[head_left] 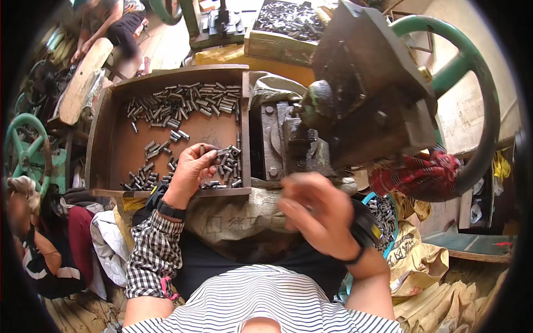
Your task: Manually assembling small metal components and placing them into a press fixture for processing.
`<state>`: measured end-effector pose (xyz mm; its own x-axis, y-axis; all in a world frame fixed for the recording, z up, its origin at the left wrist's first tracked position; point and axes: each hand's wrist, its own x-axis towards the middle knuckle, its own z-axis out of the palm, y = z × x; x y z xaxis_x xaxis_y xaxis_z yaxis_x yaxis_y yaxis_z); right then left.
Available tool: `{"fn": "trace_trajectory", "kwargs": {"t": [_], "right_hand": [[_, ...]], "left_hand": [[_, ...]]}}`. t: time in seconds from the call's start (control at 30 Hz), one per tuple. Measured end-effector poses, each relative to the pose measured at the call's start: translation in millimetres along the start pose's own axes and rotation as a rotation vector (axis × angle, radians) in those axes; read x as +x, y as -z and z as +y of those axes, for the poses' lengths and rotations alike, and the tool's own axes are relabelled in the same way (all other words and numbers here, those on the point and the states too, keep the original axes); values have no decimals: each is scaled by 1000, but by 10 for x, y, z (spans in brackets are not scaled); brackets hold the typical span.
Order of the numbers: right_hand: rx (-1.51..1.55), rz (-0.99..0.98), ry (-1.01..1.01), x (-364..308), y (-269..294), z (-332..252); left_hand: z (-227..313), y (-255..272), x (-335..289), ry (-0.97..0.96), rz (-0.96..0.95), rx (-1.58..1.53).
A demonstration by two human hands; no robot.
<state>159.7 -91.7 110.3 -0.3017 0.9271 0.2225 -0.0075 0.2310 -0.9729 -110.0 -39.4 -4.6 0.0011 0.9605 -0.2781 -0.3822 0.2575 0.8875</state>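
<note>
My left hand [191, 169] is over the near right part of a brown, shallow box [119, 136]. Its thumb and fingers are closed on a small metal tube [202, 149]. Around that hand lie many short, shiny metal tubes [194, 99], heaped thickest along the box's far side. My right hand [319, 211], smeared by motion, hangs in front of a dark, greasy machine press [366, 83]. Whether its fingers hold anything does not show. Just beyond it is the press's bolted die block [294, 136].
A green handwheel [477, 61] curves at the press's right, near a red checked cloth [416, 172]. Beside my right forearm stands a blue-rimmed container of metal pieces [382, 216]. Another parts box [277, 47] sits at the back. Two other people [114, 25] [47, 250] are at the left.
</note>
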Motion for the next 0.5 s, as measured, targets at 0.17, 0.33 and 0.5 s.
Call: {"fn": "trace_trajectory", "kwargs": {"t": [0.17,0.33,0.5], "right_hand": [[-370,666,612,-736,1157,-398],[-1273,888,428,-494,1843,-214],[-309,992,489,-206,1824,297]], "left_hand": [[10,-47,-189,55,5,12],[-66,-396,-306,98,-47,74],[-97,-815,-5,85,-155,75]]}}
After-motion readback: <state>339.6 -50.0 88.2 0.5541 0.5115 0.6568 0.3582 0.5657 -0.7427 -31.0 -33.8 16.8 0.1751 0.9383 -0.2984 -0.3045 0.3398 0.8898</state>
